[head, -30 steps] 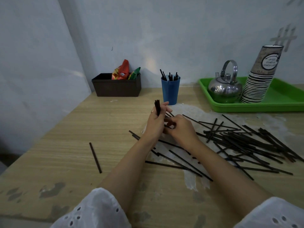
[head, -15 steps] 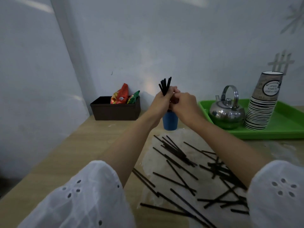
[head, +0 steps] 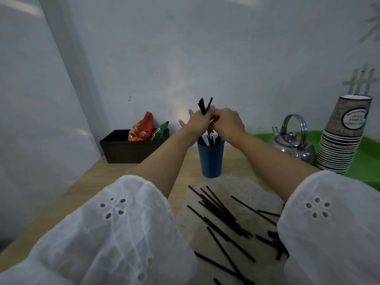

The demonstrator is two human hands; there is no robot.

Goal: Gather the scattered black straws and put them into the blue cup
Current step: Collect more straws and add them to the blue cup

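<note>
Straws, black: one bundle [head: 204,106] upright over the blue cup [head: 210,156], lower ends in its mouth beside others already inside; the rest [head: 223,218] scattered along the desk's [head: 98,177] near right edge. Brown box [head: 131,147] with snack packets [head: 141,128], far left corner. Left hand [head: 196,122]: fingers partly spread, bundle loosely gripped. Right hand [head: 227,122]: closed round the same bundle. Steel kettle [head: 292,140] and stacked paper cups [head: 343,138] on green tray [head: 368,161], far right.
</note>
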